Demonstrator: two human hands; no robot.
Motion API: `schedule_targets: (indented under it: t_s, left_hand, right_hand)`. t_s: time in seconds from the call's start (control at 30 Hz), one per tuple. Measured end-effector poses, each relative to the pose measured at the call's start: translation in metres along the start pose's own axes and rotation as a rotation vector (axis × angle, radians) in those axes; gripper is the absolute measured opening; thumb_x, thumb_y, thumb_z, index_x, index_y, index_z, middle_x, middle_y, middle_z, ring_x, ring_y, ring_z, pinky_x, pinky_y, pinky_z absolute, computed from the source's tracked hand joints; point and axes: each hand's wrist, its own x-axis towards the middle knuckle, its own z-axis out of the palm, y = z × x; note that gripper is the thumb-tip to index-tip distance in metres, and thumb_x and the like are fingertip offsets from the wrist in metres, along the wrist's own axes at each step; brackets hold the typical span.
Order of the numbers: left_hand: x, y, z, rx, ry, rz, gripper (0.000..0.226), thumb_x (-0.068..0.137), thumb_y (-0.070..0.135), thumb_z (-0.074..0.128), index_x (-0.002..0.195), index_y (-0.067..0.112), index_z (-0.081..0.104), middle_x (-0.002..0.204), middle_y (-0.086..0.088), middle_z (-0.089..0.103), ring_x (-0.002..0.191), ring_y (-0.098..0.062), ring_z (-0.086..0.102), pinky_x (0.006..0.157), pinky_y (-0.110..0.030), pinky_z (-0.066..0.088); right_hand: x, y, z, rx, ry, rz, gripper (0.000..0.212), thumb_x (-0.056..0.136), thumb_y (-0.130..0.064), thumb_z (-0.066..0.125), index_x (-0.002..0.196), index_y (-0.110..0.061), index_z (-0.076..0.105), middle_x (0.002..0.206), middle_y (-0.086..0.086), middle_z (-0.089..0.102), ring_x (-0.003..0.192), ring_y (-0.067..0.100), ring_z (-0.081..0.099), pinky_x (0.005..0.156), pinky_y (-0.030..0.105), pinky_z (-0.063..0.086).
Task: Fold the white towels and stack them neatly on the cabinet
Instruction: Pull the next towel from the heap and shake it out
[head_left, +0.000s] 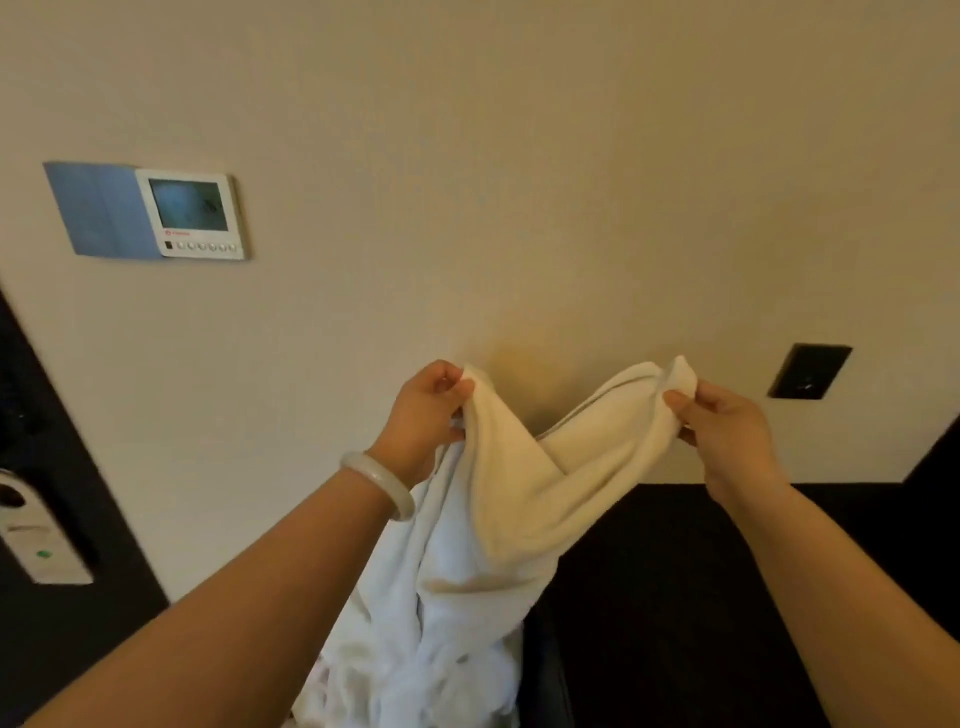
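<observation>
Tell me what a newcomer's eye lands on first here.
First the white towel, held up mid-frame against the beige wall, with the left grip and right grip each pinching its top edge while the rest hangs crumpled. Next come the pale bangle on the left wrist and the wall thermostat with its small screen at upper left. The dark cabinet sits low at right.

- The white towel (519, 493) runs out past the bottom edge, and its lower folds are a blur.
- Some fingers of the left grip (423, 415) and right grip (727, 431) are hidden behind the corners they pinch.
- The wall panel (192, 213) has a screen and button marks too blurred to read.
- The dark cabinet (675, 571) shows no surface detail and is cut off at the right and bottom.
- The door lock plate (36, 535) is cut by the left edge.
</observation>
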Motion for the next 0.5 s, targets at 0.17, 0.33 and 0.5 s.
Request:
schedule_targets:
  t_s: [0.17,0.33,0.5]
  left_hand:
    - [0.013,0.092,0.048,-0.096,-0.059,0.114,0.019,0.102,0.013,0.051,0.083,0.013,0.052,0.092,-0.014,0.053,0.084,-0.028,0.051,0.067,-0.035,0.051]
    - [0.016,0.158,0.128,-0.324,-0.14,0.265,0.019,0.102,0.011,0.049,0.083,0.014,0.05,0.098,-0.016,0.05,0.092,-0.03,0.044,0.087,-0.05,0.046]
    - [0.023,0.176,0.224,-0.404,-0.177,0.333,0.02,0.103,0.009,0.047,0.083,0.013,0.05,0.095,-0.016,0.048,0.092,-0.031,0.042,0.081,-0.048,0.054]
  right_hand:
    - [0.025,-0.046,-0.072,0.132,0.11,-0.053,0.031,0.1,-0.012,0.055,0.129,-0.008,0.061,0.115,0.005,0.065,0.102,0.022,0.062,0.083,0.037,0.053]
    - [0.069,-0.071,-0.173,0.319,0.322,-0.128,0.022,0.101,-0.015,0.053,0.12,-0.014,0.064,0.102,-0.003,0.069,0.09,0.011,0.066,0.071,0.027,0.055]
    - [0.128,-0.065,-0.273,0.411,0.404,-0.136,0.026,0.1,-0.016,0.055,0.124,-0.01,0.064,0.111,-0.001,0.07,0.099,0.011,0.068,0.076,0.024,0.058]
